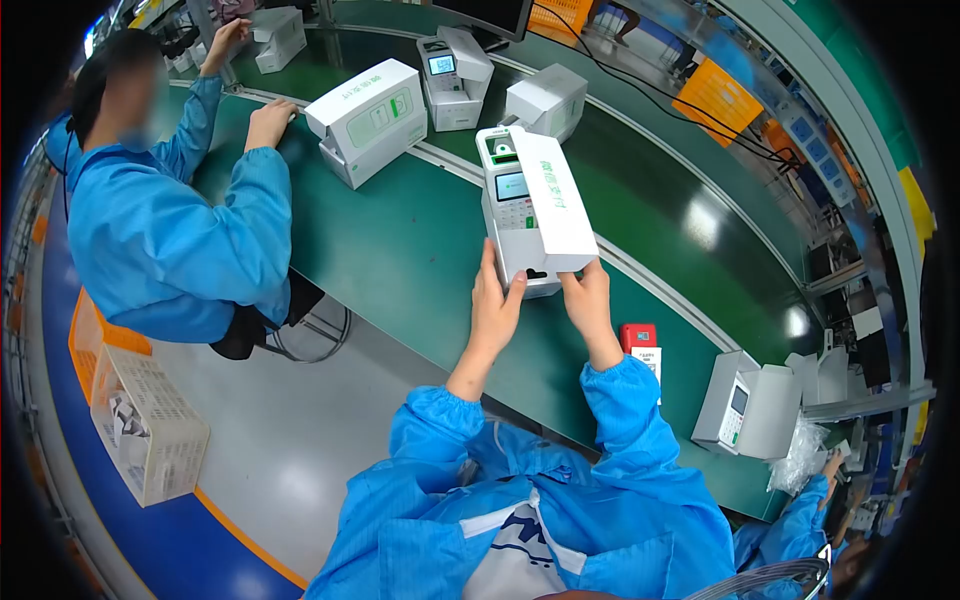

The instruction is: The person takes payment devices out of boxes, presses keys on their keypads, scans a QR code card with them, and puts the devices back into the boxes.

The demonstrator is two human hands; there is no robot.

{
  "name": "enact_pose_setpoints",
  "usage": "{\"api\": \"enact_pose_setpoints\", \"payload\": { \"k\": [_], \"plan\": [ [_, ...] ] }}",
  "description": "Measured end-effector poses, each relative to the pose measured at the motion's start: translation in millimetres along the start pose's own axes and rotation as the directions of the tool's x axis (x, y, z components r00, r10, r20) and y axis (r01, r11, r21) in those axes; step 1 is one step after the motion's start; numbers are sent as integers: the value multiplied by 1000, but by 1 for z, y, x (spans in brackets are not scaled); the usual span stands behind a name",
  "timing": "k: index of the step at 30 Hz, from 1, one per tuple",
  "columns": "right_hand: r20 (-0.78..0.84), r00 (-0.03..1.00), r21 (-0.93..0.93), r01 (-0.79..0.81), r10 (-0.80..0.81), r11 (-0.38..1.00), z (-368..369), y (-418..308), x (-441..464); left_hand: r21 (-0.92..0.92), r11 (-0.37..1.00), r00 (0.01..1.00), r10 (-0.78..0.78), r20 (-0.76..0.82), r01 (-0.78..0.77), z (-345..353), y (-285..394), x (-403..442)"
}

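my sleeves (635,405) are bright blue, my box (557,213) white with green lettering, the device (512,188) inside pale. i see a green table (420,270), a red item (638,335), an orange crate (718,98).

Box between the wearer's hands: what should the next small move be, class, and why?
Probably swing the lid leftward over the box. The terminal is inside, yet its screen and keys show because the lid covers only part of it. The right hand is at the lid's near end, while the left hand supports the box.
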State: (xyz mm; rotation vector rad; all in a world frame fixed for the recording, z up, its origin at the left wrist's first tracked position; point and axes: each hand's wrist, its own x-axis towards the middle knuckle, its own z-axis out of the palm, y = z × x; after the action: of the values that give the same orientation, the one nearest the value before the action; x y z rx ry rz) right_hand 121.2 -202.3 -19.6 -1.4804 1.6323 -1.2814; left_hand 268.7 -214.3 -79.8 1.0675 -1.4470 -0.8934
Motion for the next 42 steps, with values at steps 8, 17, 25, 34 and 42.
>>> {"api": "enact_pose_setpoints", "payload": {
  "k": [8,17,25,34,42],
  "plan": [
    [-71,914,674,-252,400,695,-19,21,-36,-12,1000,991,-7,131,8,6,18,-24],
    [79,894,956,-193,441,220,-32,35,-81,-113,989,976,-68,205,92,24,29,-41],
    [103,906,980,-164,411,116,-25,54,-84,-70,995,983,-62,176,75,33,16,-49],
    [-57,983,770,-66,172,635,-52,40,-145,129,990,976,76,-204,-50,23,73,-73],
    [228,780,659,317,-582,682,-75,-37,-190,33,901,172,-118,978,432,78,108,-152]
  ]
}}
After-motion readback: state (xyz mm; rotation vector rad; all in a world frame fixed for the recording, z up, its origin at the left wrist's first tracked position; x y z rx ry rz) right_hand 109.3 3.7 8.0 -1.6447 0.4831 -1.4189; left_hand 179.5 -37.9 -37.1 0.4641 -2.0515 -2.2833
